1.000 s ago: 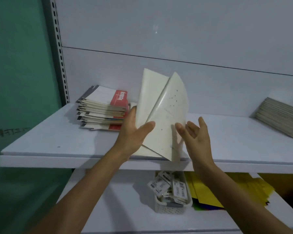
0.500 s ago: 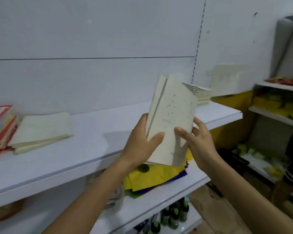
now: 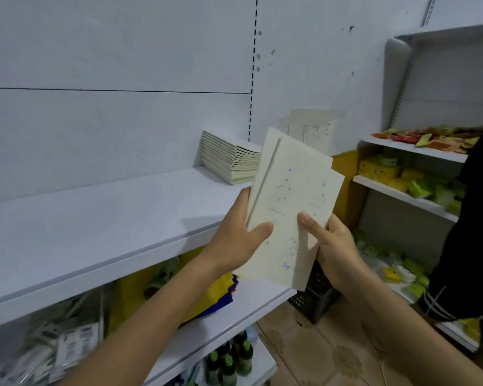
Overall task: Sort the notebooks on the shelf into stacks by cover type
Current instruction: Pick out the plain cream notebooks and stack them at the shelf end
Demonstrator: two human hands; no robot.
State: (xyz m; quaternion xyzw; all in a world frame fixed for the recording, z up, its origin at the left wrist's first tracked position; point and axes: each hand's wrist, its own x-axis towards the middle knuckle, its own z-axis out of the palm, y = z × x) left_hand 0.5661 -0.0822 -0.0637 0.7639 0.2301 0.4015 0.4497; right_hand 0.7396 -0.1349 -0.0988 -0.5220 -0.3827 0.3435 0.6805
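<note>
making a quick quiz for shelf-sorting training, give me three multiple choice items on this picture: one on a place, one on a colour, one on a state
1. Where does the stack of cream notebooks lie?
A. on the floor
B. at the far end of the white shelf, against the wall
C. in the black crate

2. What colour is the cover of the held notebooks?
A. cream with faint blue dots
B. red
C. black

3. How are the held notebooks gripped?
A. by one hand only
B. by no hand, lying flat on the shelf
C. by the left hand and the right hand together, off the shelf

Answers: 1 B, the stack sits by the back panel; 2 A, pale cover with a dotted print; 3 C, both thumbs press on the front cover.
</note>
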